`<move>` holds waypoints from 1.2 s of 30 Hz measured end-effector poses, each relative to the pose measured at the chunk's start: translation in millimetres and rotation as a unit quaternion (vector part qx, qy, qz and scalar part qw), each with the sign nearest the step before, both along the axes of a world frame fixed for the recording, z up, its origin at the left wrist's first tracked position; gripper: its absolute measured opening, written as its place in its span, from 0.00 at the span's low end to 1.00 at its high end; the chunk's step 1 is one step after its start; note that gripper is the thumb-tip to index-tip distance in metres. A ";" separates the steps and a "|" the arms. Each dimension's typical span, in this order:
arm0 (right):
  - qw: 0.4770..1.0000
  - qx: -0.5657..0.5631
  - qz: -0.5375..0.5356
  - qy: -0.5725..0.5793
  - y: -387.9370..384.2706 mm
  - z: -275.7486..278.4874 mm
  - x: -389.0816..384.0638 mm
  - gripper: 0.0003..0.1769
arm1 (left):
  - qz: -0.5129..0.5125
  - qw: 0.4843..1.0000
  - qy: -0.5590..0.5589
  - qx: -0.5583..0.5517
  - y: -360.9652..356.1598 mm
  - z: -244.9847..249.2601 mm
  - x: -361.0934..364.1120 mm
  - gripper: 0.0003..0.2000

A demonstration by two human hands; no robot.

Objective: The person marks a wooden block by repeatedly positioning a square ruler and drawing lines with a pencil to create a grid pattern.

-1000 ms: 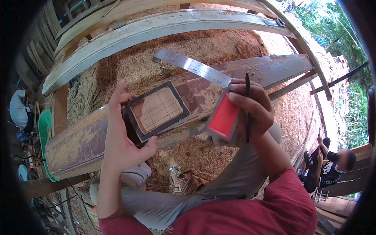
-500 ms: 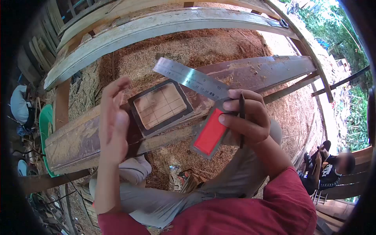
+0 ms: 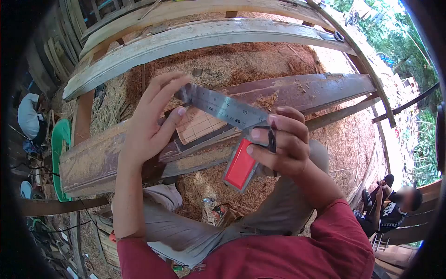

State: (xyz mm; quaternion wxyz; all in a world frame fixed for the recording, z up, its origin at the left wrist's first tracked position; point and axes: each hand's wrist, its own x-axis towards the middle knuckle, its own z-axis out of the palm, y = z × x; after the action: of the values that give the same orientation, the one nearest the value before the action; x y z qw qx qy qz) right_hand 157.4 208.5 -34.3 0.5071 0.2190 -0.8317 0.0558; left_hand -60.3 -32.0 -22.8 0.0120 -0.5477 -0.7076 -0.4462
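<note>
My right hand [image 3: 283,144] is closed around a try square [image 3: 239,165] with a red-faced grey handle and a steel ruler blade. A dark pencil [image 3: 272,142] is also held among its fingers. The blade points up and left above a framed wooden piece [image 3: 200,128], which has a grid of lines on its pale inner face and a dark border. My left hand [image 3: 153,116] is at the blade's far end, with fingers stretched and thumb apart. Its fingertips overlap that end; a firm hold does not show. The framed piece is partly hidden by this hand and the blade.
The piece rests on a long brown plank [image 3: 325,90] strewn with shavings. Beyond it run a pale beam [image 3: 186,44] and further boards. Wood shavings cover the ground. A green plastic chair [image 3: 58,156] stands left; a person [image 3: 390,207] sits at the right.
My left hand has moved up and right to the far end of the try square's blade. The square and pencil, still in my right hand, have shifted slightly lower and left.
</note>
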 end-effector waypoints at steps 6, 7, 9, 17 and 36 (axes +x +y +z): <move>0.999 0.010 -0.011 0.044 -4.0 -1.4 -0.7 0.13 | -0.047 0.994 0.099 -0.012 -0.9 4.1 -8.9 0.20; 0.999 0.009 -0.017 0.049 -3.7 -0.2 -0.1 0.12 | -0.056 0.994 0.095 -0.003 -1.1 2.9 -12.1 0.18; 0.998 -0.053 -0.011 0.013 -0.2 -2.1 3.1 0.12 | -0.066 0.997 0.039 0.026 -2.1 0.9 -13.1 0.15; 0.863 -0.450 0.180 -0.140 -11.9 -22.7 -3.7 0.19 | 0.002 0.989 -0.015 0.147 -5.2 6.7 5.3 0.07; 0.893 -0.374 0.157 -0.197 3.2 -19.7 0.1 0.17 | 0.056 0.980 0.130 0.142 0.1 -2.6 -0.4 0.29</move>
State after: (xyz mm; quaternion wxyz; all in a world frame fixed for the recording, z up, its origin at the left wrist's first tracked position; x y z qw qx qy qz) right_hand 157.6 211.7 -54.0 0.3617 0.1255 -0.7873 0.4833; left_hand -60.7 -31.9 -25.5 0.2070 -0.5531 -0.6588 -0.4660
